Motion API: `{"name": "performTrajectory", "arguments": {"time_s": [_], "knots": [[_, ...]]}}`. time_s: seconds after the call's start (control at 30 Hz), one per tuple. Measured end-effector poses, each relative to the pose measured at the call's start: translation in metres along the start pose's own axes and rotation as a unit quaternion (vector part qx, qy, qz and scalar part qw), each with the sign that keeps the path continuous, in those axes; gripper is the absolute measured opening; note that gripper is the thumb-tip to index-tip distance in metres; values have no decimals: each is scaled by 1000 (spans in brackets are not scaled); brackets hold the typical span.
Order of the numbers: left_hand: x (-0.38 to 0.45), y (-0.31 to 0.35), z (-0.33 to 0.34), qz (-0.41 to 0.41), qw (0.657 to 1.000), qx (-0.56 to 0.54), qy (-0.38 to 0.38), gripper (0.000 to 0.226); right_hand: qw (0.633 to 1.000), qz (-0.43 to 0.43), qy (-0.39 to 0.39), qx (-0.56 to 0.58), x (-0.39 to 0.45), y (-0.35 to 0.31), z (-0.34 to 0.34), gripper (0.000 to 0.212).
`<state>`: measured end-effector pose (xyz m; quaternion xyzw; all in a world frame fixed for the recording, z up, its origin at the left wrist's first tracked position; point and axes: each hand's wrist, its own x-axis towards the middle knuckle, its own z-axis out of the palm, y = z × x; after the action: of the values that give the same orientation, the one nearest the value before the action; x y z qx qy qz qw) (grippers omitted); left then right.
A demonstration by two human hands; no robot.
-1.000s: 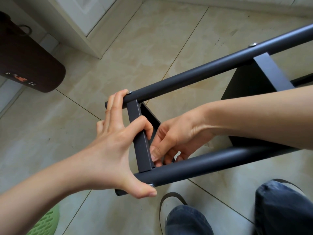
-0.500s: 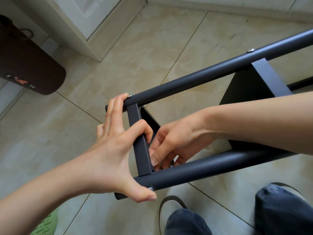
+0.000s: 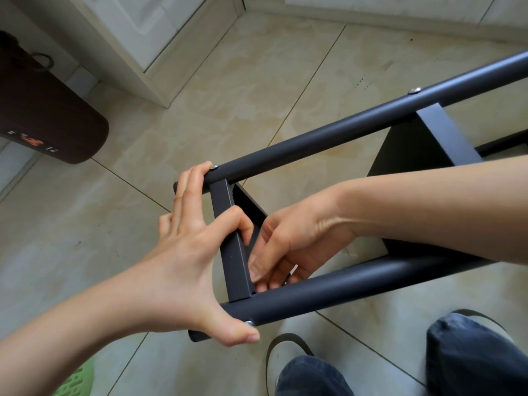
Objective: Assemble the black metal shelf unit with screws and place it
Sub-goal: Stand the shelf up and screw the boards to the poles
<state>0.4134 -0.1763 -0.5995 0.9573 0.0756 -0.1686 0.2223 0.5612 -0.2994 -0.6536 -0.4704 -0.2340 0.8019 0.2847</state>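
Observation:
The black metal shelf unit lies on its side on the tiled floor, with a far round post (image 3: 343,130) and a near round post (image 3: 357,284). The flat rim of an end shelf (image 3: 233,261) joins them, and a second shelf panel (image 3: 414,155) sits further right. My left hand (image 3: 183,258) grips this end: index finger curled round the rim, fingertips on the far post by a screw (image 3: 214,166), thumb beside another screw (image 3: 249,323). My right hand (image 3: 294,241) reaches between the posts, fingertips bunched at the inner corner. What they pinch is hidden.
A dark brown padded roll (image 3: 43,115) lies at the left by a white cabinet base (image 3: 160,52). A green perforated basket (image 3: 74,381) shows at the bottom left. My jeans-clad knees (image 3: 471,358) and a shoe (image 3: 285,350) are just below the near post.
My right hand's fingertips have crept lower into the corner at the near post. The left hand keeps its grip and the frame has barely shifted.

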Motion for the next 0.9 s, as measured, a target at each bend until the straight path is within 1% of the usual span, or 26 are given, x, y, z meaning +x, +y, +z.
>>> {"name": "performTrajectory", "arguments": {"time_s": [0.17,0.3,0.53,0.7,0.8,0.9], "knots": [[0,1,0,6,1000,5,4,87,1000,-26,-13,-7,1,1,1,16],[1,1,0,4,1000,1,4,88,999,-25,-19,14,2,3,2,17],[1,2,-1,2,1000,5,2,88,999,-36,-2,-19,2,3,4,15],[2,2,0,3,1000,5,6,88,999,-46,-13,5,3,4,4,16],[2,2,1,0,1000,2,2,87,999,-44,-19,16,2,4,4,16],[1,1,0,2,1000,3,0,86,999,-25,-11,21,2,3,5,18]]}}
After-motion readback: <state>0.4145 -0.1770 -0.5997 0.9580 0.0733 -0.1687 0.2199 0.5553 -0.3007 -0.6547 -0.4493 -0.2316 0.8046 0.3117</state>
